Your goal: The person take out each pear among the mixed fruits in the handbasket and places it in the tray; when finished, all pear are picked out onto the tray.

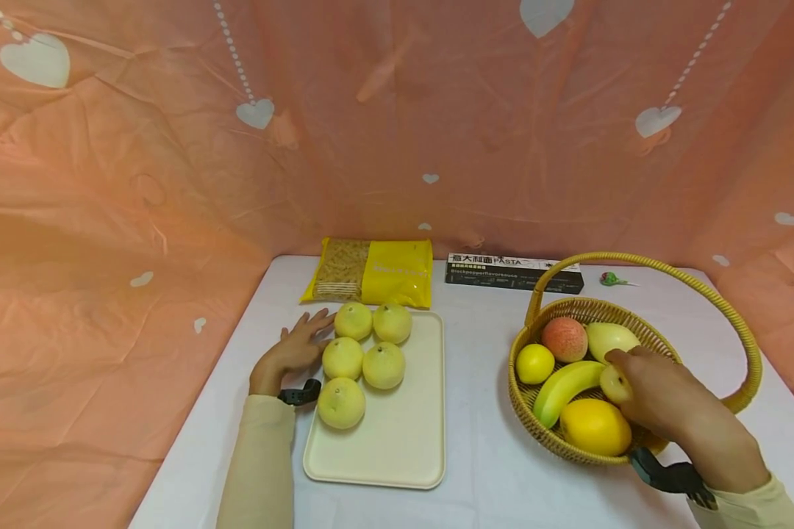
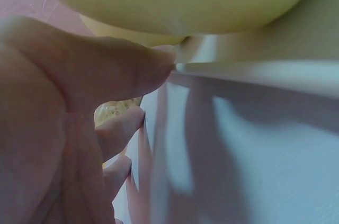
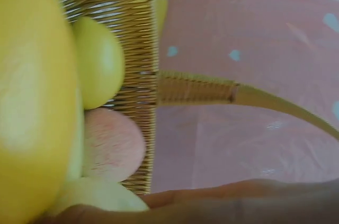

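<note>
My left hand (image 1: 295,345) lies at the left edge of a cream tray (image 1: 410,441), fingers spread. In the left wrist view its thumb (image 2: 132,68) touches the tray rim, beside a round pale yellow-green fruit (image 2: 190,1). Several such fruits (image 1: 342,402) sit on the tray's left and upper part. My right hand (image 1: 662,389) reaches into a wicker basket (image 1: 523,411) and grips a small pale yellow fruit (image 1: 614,385); its far fingers are hidden. Around it lie a banana (image 1: 562,389), a large yellow fruit (image 1: 595,427), a peach (image 1: 565,339), a lemon (image 1: 535,364) and a pale oval fruit (image 1: 609,339).
Behind the tray lies a yellow pasta bag (image 1: 397,272). A black and white pasta box (image 1: 512,275) is at the back, with a wrapped lollipop (image 1: 612,279) to its right. The basket's tall handle (image 1: 714,294) arches over its right side. Pink cloth (image 1: 397,147) hangs behind the table.
</note>
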Motion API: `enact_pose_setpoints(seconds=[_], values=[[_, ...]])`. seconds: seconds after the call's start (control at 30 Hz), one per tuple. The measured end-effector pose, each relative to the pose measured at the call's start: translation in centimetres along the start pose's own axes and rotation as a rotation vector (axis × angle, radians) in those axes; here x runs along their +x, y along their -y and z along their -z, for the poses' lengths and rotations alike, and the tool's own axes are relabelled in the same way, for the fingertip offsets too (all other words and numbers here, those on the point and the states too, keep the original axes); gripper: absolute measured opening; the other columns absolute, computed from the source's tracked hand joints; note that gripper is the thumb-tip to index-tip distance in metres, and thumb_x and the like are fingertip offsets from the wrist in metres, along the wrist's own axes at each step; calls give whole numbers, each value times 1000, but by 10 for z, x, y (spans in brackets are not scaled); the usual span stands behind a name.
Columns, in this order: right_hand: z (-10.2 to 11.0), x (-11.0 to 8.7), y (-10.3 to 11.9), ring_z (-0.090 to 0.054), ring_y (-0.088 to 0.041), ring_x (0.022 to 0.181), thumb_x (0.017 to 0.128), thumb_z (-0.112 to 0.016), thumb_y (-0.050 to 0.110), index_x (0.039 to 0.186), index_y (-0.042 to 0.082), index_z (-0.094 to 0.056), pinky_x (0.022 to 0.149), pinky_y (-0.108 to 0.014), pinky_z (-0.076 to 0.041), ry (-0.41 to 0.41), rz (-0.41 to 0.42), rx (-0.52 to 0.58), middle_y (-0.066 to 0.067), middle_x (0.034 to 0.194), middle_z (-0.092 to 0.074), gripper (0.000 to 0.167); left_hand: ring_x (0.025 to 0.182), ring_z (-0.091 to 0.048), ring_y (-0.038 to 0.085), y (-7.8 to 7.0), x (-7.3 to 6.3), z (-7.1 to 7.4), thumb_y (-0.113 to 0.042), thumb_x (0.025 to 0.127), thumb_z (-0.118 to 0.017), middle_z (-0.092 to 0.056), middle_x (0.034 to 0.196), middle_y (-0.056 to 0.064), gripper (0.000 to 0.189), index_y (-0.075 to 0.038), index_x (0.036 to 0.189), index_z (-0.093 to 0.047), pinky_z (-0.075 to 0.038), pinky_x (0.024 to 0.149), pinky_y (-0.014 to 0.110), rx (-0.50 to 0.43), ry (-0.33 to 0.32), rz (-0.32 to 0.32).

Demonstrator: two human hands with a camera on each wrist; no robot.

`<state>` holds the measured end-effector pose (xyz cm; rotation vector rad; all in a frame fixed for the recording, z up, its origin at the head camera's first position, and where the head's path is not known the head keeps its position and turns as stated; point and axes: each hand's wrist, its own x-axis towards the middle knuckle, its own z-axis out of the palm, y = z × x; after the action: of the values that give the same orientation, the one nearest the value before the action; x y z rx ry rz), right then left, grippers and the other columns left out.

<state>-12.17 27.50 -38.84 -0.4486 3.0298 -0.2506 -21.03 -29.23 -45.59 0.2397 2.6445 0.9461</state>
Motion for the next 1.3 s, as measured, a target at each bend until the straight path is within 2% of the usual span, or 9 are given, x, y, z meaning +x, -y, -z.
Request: enact_pose_setpoints(seconds=[0.2,0.37,0.53,0.6,0.7,0.77,0.9,1.1,1.3], values=[[13,-7,11,-68,-48,90,74,-91,11,133,-10,-65,75,-70,-59,-126,-24,44,-38,121,-64,68,169,5,52,0,0,0,-27,113,-51,-18,182,22,61,-15,172,-38,13,124,83,2,3,-12],[17,-10,19,-69,-46,90,75,-95,17,137,-3,-64,65,-64,-58,-251,3,128,-36,128,-65,72,169,6,51,0,0,0,-24,113,-52,-17,183,21,62,-15,172,-37,14,125,82,2,7,-1],[19,-15,29,-68,-32,92,71,-99,19,135,9,-69,68,-46,-59,-385,73,186,-20,124,-73,71,169,6,52,1,1,-1,-26,112,-53,-17,183,21,62,-16,172,-39,14,124,82,-8,11,1],[21,-17,33,-66,-26,96,71,-100,18,136,15,-70,76,-31,-58,-426,104,204,-11,125,-74,72,169,5,51,2,1,-1,-27,112,-53,-18,183,21,63,-17,172,-39,14,125,82,-10,3,4],[24,-19,39,-63,-12,101,70,-102,18,140,23,-70,83,-11,-49,-468,148,241,-1,128,-74,77,170,7,47,4,3,-2,-26,111,-52,-17,184,18,64,-17,172,-37,14,126,80,-3,-2,11],[27,-19,45,-60,-4,101,71,-103,18,142,25,-68,86,-4,-43,-474,177,285,2,127,-73,80,171,6,46,5,3,-2,-25,111,-51,-17,184,16,64,-18,172,-37,14,127,79,-5,-9,16],[31,-16,58,-59,5,105,70,-105,15,143,22,-67,91,0,-45,-475,223,397,6,127,-73,83,170,8,47,4,3,-1,-28,112,-52,-15,184,18,64,-18,173,-36,15,126,80,-1,5,25],[30,-3,79,-66,-2,102,71,-102,10,139,21,-69,91,-5,-52,-446,308,507,9,128,-73,77,170,7,49,0,4,1,-25,113,-52,-14,184,19,63,-16,173,-34,14,126,81,23,20,45],[14,14,101,-65,-8,113,80,-97,7,143,21,-66,96,-16,-59,-306,435,679,2,135,-69,71,170,6,48,5,6,-1,-27,111,-53,-16,184,18,64,-17,172,-37,15,126,80,9,5,27]])
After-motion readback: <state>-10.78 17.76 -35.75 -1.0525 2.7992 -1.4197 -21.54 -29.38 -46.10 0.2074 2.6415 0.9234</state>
